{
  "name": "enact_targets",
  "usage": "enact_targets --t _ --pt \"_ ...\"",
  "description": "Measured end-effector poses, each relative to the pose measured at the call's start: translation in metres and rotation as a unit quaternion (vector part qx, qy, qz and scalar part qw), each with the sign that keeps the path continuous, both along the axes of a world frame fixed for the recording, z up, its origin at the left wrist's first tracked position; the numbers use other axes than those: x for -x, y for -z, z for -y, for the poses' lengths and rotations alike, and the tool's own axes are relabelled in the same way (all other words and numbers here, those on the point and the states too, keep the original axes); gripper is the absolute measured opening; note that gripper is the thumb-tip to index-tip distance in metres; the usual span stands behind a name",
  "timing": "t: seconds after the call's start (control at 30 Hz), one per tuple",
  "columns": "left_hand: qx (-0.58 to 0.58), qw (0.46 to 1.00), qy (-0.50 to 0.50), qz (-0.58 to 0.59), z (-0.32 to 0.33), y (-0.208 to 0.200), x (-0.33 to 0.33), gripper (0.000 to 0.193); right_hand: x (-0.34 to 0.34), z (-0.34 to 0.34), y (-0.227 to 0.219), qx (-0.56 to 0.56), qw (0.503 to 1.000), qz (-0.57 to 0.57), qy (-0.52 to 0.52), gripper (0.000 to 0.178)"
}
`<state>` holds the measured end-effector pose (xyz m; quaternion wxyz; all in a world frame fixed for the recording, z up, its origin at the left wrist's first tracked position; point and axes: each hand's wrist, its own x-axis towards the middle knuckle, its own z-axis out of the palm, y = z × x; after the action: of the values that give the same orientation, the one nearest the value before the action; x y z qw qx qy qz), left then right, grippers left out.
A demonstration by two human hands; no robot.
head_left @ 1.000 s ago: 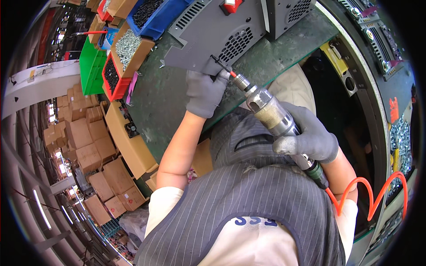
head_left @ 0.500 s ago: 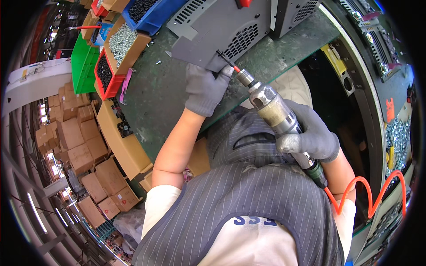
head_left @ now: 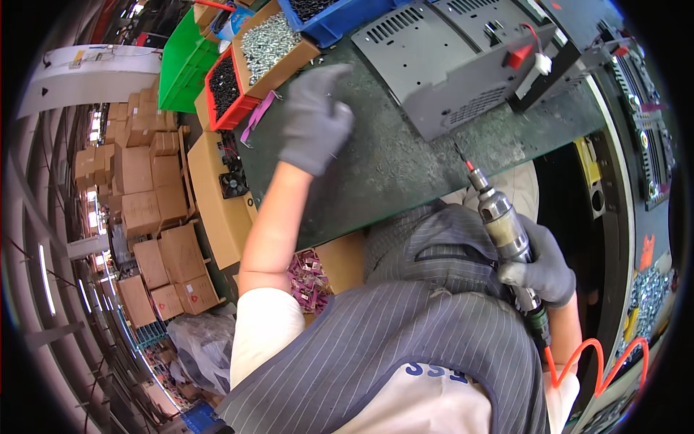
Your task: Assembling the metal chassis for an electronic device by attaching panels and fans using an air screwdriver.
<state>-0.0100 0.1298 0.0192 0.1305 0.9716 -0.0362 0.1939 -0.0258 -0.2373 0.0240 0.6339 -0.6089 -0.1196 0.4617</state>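
Note:
My right hand (head_left: 542, 267), in a grey glove, is wrapped round a metal air screwdriver (head_left: 504, 226) with a red-collared bit. Its tip points up and left over the bench edge, apart from the grey sheet-metal chassis (head_left: 412, 61). That chassis stands on the dark green bench (head_left: 369, 170), with vent holes, a red part (head_left: 517, 56) and a white connector (head_left: 542, 64). Over the bench's left side, my left hand (head_left: 316, 119), also gloved, has thumb and fingers apart and is slightly blurred. It is near a cardboard box of silver screws (head_left: 269, 49), with nothing visible in its grasp.
Beside the screw box are a red bin of black screws (head_left: 225, 90), a green bin (head_left: 184, 65) and a blue bin (head_left: 340, 22). An orange coiled hose (head_left: 596, 351) runs from the tool. Stacked cartons (head_left: 148, 181) stand at left; another bench with metal parts (head_left: 643, 137) is at right.
My left hand has let go of the chassis corner and moved left toward the screw bins. The screwdriver has drawn back from the chassis. The whole view has shifted too.

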Motion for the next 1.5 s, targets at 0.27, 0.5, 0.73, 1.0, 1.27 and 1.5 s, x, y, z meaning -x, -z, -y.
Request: enact_targets --t 0.27,0.5,0.73,1.0,1.27,1.5 --pt "-0.149 0.964 -0.200 -0.090 -0.094 0.018 -0.016 0.035 0.006 -0.009 0.035 0.045 0.998 0.027 0.025 0.060" --pt "-0.140 0.951 -0.223 -0.160 -0.088 0.014 -0.026 0.026 0.005 -0.010 0.044 0.035 0.999 0.019 0.027 0.063" --pt "-0.174 0.958 -0.192 -0.124 -0.093 0.018 -0.035 0.022 0.002 -0.015 0.044 0.007 0.999 -0.004 0.039 0.062" --pt "-0.263 0.887 -0.266 -0.270 -0.067 -0.006 -0.066 0.020 0.005 -0.016 0.042 0.009 1.000 0.001 0.001 0.063" --pt "0.349 0.912 -0.178 -0.118 -0.055 -0.027 -0.013 0.019 0.005 -0.017 0.021 0.077 0.995 0.022 -0.052 0.057" --pt "0.801 0.564 -0.036 -0.200 0.055 -0.003 0.056 0.025 0.006 -0.010 0.011 -0.090 0.993 0.013 -0.069 0.068"
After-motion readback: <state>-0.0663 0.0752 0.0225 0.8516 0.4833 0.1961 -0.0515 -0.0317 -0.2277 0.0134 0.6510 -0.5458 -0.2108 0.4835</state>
